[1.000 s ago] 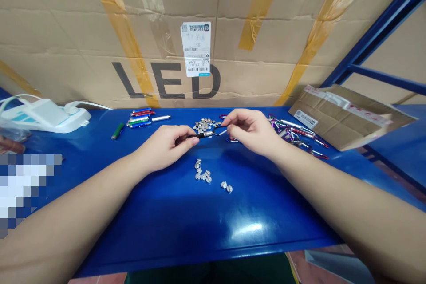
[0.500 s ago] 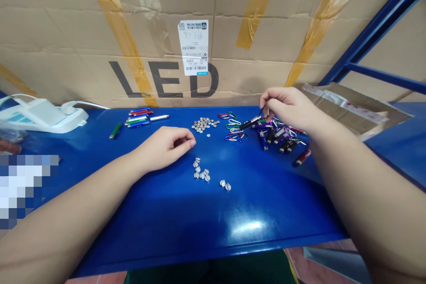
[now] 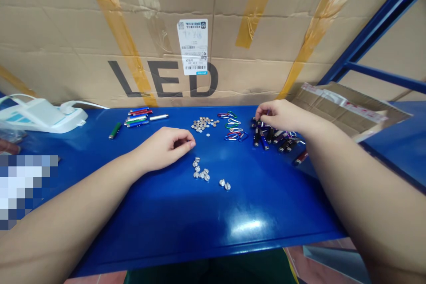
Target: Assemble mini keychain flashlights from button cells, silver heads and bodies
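Note:
My left hand [image 3: 168, 147] rests on the blue table, fingers curled and thumb against the index finger, with nothing visible in it. Several small silver discs with a raised ridge [image 3: 201, 175] lie just in front of it. My right hand [image 3: 278, 114] is over a heap of small penlight keychains [image 3: 282, 140], black, blue, purple and red. Its fingers are pinched down at the heap's left edge; what they grip there is hidden. A black penlight [image 3: 256, 137] lies below the fingertips. Several coloured carabiners [image 3: 233, 129] lie left of that hand.
Button cells [image 3: 203, 124] are piled at mid-table. Pen-shaped lights [image 3: 137, 117] lie at the back left, with a green one [image 3: 115, 130] nearby. A white power strip [image 3: 46, 115] stands far left. A large cardboard box [image 3: 159, 17] walls the back; a cardboard flap [image 3: 353, 108] is at right.
My right hand has come down onto the heap, and the black penlight that hung tilted from its fingers is now down at the heap's left edge. My left hand has stayed still.

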Demonstrator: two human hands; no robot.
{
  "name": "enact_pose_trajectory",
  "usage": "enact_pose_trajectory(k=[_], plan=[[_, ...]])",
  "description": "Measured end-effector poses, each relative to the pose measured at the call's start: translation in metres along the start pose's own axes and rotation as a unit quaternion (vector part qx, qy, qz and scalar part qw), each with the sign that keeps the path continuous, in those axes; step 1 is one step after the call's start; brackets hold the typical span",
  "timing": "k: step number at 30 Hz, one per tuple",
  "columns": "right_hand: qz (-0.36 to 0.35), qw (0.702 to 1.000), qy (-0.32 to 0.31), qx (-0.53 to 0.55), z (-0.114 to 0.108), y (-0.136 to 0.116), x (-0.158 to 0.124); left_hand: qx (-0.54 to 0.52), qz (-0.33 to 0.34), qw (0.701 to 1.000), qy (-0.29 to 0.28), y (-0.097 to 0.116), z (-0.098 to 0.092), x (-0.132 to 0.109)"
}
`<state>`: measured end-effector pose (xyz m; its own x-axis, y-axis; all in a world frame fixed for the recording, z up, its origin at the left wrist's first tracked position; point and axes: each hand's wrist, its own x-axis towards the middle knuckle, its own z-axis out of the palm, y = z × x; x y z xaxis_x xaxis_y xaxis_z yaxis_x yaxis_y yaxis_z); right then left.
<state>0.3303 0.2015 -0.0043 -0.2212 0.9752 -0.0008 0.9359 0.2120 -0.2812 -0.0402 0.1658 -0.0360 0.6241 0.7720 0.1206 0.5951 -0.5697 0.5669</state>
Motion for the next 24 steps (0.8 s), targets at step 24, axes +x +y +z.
enact_pose_trajectory(k=[24], plan=[[-0.081,0.993,-0.067,-0.056,0.011,-0.003,0.0,-0.001,-0.006,1.0,-0.008,-0.001,-0.001,-0.001]])
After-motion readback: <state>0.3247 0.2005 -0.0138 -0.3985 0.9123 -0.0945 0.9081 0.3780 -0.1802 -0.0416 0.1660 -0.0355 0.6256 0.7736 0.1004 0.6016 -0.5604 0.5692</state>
